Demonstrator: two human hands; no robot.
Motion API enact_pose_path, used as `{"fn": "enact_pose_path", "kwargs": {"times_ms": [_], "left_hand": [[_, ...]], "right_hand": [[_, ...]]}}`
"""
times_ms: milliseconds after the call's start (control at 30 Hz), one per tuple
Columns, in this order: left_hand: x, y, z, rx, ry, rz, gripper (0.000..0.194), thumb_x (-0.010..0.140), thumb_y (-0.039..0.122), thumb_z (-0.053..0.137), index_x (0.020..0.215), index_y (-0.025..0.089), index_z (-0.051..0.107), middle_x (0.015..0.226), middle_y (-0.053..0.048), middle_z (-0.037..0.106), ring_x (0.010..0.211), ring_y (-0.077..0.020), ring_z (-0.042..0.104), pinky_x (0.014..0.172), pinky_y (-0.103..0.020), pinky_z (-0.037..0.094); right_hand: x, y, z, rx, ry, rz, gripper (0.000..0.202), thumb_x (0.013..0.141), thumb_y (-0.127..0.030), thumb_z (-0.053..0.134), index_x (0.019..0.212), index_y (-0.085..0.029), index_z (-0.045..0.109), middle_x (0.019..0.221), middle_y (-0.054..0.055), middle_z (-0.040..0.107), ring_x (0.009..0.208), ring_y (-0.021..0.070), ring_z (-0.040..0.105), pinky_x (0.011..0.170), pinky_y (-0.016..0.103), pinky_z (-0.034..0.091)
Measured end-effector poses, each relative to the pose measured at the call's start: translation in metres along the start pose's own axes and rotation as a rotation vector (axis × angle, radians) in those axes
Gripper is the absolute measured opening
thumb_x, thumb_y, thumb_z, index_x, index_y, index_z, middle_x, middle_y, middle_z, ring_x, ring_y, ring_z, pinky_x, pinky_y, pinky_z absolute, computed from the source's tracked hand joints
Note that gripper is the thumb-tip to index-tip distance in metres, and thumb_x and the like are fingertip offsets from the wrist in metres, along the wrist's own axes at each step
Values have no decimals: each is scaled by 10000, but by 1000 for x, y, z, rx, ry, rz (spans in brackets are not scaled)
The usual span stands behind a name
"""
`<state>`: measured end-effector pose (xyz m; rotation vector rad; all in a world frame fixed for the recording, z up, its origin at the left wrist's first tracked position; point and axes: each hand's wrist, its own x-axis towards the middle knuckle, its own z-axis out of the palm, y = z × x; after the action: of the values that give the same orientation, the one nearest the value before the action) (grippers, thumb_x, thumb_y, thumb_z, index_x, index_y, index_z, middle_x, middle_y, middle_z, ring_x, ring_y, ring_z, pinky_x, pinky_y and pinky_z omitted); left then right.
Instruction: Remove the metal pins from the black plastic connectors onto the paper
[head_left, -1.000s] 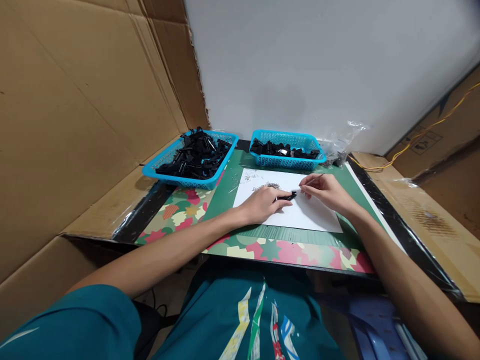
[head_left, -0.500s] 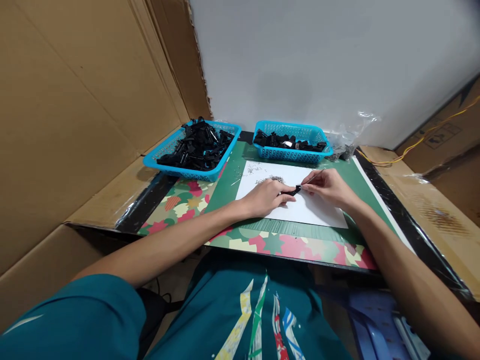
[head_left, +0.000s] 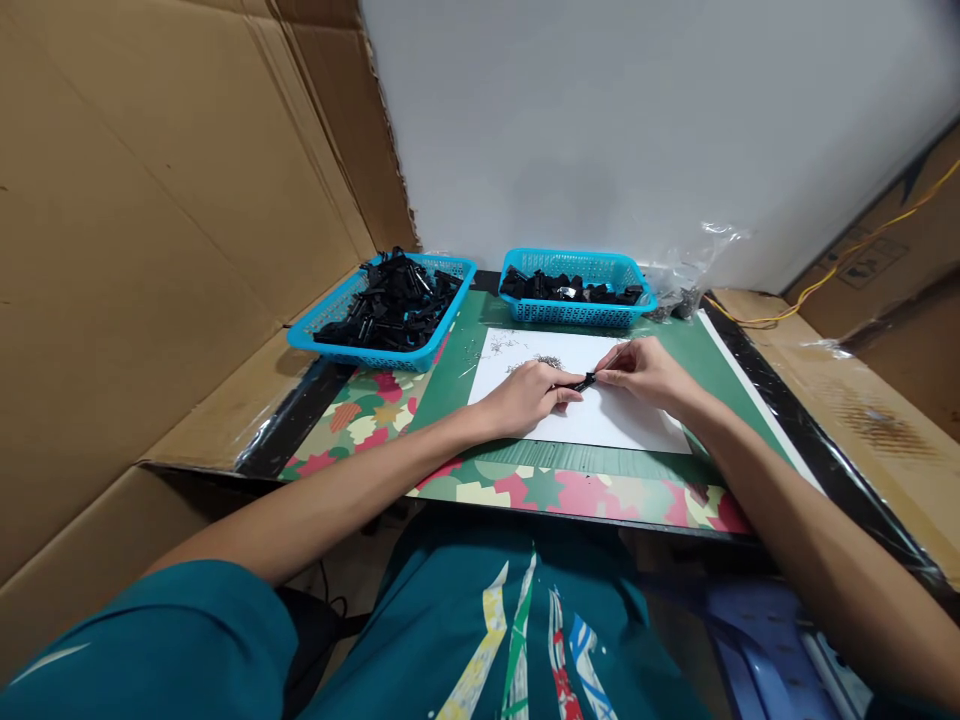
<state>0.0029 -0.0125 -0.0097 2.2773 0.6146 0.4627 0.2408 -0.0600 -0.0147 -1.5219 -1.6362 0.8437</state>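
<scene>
My left hand (head_left: 525,398) is closed around a small black plastic part (head_left: 585,383), its thumb and index finger on either side. The part is held just above or on a white sheet of paper (head_left: 510,425); I cannot tell which. My right hand (head_left: 645,372) pinches a thin, slender tool (head_left: 616,356) whose tip reaches the far end of the part. The fingers hide most of that tool. Beyond my left hand, a pile of tiny metal pieces (head_left: 551,360) lies on the paper, with more pieces (head_left: 499,343) scattered to its left.
A blue basket (head_left: 300,335) heaped with black parts stands at the back left. Another blue basket (head_left: 577,312) with black parts stands behind the paper, beside a clear plastic bag (head_left: 694,270). Cardboard walls (head_left: 187,200) enclose the left side; a yellow cable (head_left: 817,285) runs at the right.
The view has shifted slightly. Both hands keep their hold and stay close together at the black part, with hardly any movement between them.
</scene>
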Motion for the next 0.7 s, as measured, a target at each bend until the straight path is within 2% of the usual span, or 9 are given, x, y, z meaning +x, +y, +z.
{"fn": "enact_pose_path", "kwargs": {"times_ms": [200,300,400,500,600,667,700], "left_hand": [[-1,1,0,41,21,11,336,1000,222,635,1303,146,758,833,-65,808,788,-206,751,818,-342,557],[-2,2,0,48,160,83,313,1010,267,639,1268,151,773,912,-77,823,848,-214,751,904,-370,557],[-3,3,-2,-36,313,101,347,1016,337,640,1286,154,760,1040,-94,822,833,-196,728,829,-340,566],[-2,2,-6,-98,387,78,353,1012,380,648,1269,165,761,1160,-97,799,827,-171,697,765,-304,542],[0,0,-10,-139,450,68,339,1020,398,634,1252,185,761,1211,-86,775,853,-163,668,777,-297,515],[0,-2,-12,-167,490,60,347,1035,416,606,1271,201,743,1194,-77,758,831,-156,639,764,-296,500],[1,-3,-13,-182,509,56,353,1043,422,590,1290,209,725,1170,-72,745,814,-151,622,754,-293,492]], "right_hand": [[1,3,4,-9,10,-5,202,765,-373,811,748,-182,750,749,108,751,686,218,642,595,336,477],[-2,-7,2,28,53,-35,257,801,-426,798,787,-180,725,735,80,719,666,195,619,590,321,459],[-5,-19,-8,179,209,-126,308,870,-488,755,842,-189,687,792,61,697,688,175,607,619,313,479],[-8,-21,-21,315,311,-186,378,935,-546,677,780,-204,630,791,52,653,675,160,574,627,308,491],[-8,-12,-29,323,253,-137,392,973,-541,596,750,-218,587,656,9,544,576,148,488,556,296,431],[-7,-4,-30,215,230,-91,353,991,-503,546,779,-224,589,598,-18,476,529,150,432,531,296,385],[-7,-1,-29,104,238,-80,324,993,-468,534,792,-222,598,601,-13,488,533,156,437,539,299,375]]}}
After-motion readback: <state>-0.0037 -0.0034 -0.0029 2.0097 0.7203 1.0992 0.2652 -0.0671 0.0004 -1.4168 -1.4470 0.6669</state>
